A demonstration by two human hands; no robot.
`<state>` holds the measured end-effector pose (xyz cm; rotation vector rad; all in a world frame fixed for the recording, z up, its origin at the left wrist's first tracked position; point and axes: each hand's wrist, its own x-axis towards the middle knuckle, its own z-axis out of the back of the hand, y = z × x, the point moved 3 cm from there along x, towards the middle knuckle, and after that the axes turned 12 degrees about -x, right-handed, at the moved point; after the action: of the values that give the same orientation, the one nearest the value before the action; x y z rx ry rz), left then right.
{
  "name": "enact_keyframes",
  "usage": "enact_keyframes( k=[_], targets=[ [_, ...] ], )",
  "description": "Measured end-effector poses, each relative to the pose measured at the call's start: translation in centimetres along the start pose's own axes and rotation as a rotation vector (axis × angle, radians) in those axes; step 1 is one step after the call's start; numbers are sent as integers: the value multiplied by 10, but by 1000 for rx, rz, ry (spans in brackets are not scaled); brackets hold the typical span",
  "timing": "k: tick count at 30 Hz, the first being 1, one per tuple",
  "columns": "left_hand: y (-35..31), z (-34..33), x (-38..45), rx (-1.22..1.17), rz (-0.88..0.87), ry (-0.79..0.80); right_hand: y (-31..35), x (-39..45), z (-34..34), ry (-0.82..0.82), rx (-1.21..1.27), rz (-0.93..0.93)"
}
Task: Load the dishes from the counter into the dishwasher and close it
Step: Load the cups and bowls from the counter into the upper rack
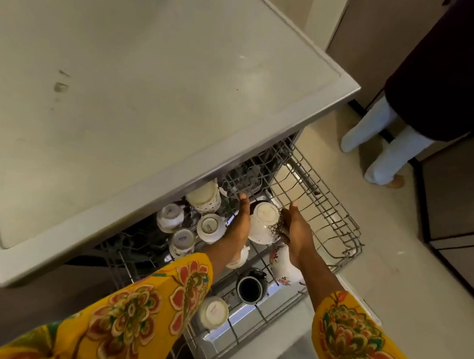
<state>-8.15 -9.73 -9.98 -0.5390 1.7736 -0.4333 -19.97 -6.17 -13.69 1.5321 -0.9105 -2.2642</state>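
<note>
The dishwasher's upper wire rack is pulled out under the grey counter. Both hands hold a white patterned bowl upside down over the rack. My left hand presses its left side and my right hand grips its right side. Several white cups and another white bowl stand upside down in the rack's left part. A floral white cup, a black cup and a white cup sit nearer to me.
The open dishwasher door lies below the rack at the bottom. A person's legs in pale trousers stand on the floor at the right, near brown cabinets. The rack's right half holds no dishes.
</note>
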Motion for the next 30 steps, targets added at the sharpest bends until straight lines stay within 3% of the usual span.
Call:
enact_keyframes(
  k=[4,16,30],
  targets=[
    [24,2,40,-27,-13,-13,-9,25,-1,14,-2,-20],
    [33,-6,54,-1,39,49,-27,62,-8,106,-16,-56],
    [20,11,62,197,36,-12,-33,54,-10,109,-1,-16]
  ],
)
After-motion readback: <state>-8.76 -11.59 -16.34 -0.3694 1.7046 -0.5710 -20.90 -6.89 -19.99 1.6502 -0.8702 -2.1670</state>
